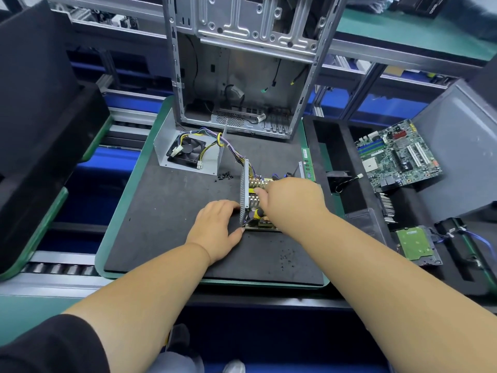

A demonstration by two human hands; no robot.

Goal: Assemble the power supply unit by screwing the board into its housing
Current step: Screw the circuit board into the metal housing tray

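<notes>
Head: board (pixel 265 224) under right grip (pixel 291 197).

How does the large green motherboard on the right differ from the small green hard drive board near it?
The large green motherboard is tilted, propped against a grey tray wall; the small green hard drive board lies flat in black foam. The motherboard is crowded with slots and chips; the hard drive board looks nearly bare. The motherboard is clearly bigger. Both are green and untouched by either hand.

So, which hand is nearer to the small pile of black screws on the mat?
Left. The left hand lies just below the screws, against the housing's perforated wall. The right hand is farther right, over the board, holding a screwdriver.
</notes>
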